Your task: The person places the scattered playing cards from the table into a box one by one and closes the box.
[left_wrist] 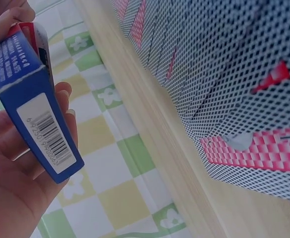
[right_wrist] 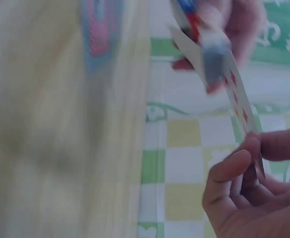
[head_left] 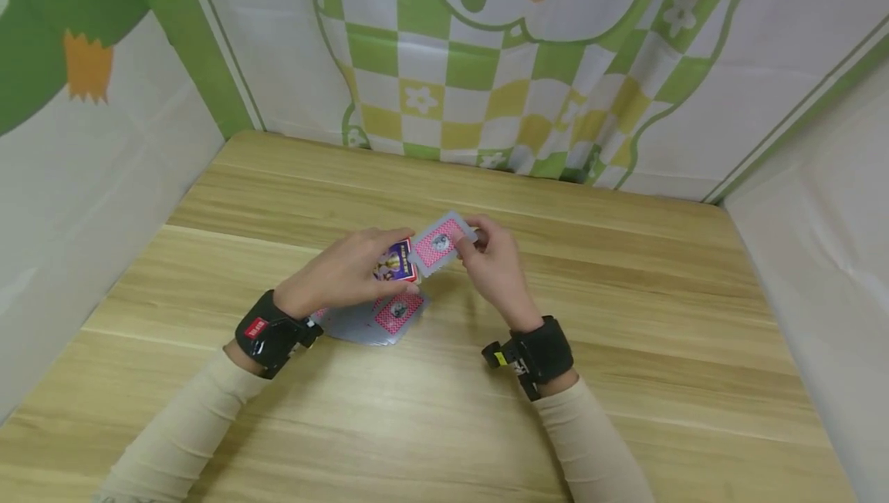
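Observation:
My left hand (head_left: 336, 271) grips a blue and red playing-card box (head_left: 396, 261), with a barcode label (left_wrist: 46, 136) on one end. My right hand (head_left: 498, 265) pinches a playing card (head_left: 439, 242) with a pink patterned back between thumb and fingers. Red diamonds show on the other face of this card (right_wrist: 238, 101) in the right wrist view. The card's far end meets the box's end near a raised flap; whether it is inside I cannot tell. Below the left hand, a spread of cards (head_left: 399, 312) lies face down on the table, partly hidden by that hand.
The wooden table (head_left: 660, 318) reaches out on both sides of the hands. A green and yellow checked curtain (head_left: 451, 63) hangs along its back edge. White sheets stand at the left (head_left: 90, 202) and right (head_left: 819, 179). Each wrist wears a black camera strap (head_left: 545, 350).

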`<state>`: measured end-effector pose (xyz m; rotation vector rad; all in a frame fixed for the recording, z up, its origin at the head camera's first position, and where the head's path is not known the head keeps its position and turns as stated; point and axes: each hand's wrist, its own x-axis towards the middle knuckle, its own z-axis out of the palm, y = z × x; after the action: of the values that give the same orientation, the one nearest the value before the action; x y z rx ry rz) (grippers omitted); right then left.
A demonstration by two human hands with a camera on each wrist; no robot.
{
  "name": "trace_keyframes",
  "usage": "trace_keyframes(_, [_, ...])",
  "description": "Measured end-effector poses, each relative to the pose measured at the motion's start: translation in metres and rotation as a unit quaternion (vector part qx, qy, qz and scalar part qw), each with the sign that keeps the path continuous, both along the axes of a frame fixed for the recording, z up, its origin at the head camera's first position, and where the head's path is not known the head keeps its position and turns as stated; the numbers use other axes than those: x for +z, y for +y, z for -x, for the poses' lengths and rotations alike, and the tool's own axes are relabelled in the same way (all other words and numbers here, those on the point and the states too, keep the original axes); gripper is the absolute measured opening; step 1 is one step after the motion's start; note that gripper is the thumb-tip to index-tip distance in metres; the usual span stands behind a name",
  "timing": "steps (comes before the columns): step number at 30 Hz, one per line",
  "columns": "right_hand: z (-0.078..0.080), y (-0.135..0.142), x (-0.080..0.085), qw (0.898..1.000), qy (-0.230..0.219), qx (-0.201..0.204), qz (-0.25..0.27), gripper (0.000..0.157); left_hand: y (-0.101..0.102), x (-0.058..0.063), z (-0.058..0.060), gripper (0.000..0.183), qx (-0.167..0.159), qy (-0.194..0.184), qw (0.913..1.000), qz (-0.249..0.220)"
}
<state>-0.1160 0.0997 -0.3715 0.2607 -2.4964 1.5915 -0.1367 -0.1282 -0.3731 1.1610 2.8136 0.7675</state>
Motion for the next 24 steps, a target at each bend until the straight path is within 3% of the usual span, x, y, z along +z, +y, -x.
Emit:
trace_keyframes(3, [-0.005,-0.010,-0.005,0.999,0.040,-0.009,-0.008,0.023,0.000,0.000,0.001,0.081,0.002,0.006,1.0000,0.001])
trace_keyframes(9, [-0.011,-0.023,-0.012,0.997,0.056,-0.051,0.004,0.021,0.000,-0.004,0.003,0.079,0.000,0.014,0.9999,0.005])
trace_keyframes(13, [-0.012,-0.025,-0.014,0.996,0.053,-0.072,0.026,0.019,0.000,-0.005,0.003,0.080,0.001,0.013,0.9999,0.001])
trace_keyframes(24, [-0.016,-0.041,-0.012,0.989,-0.019,-0.035,0.140,0.018,-0.014,-0.008,-0.006,0.076,0.001,0.024,0.9996,-0.011])
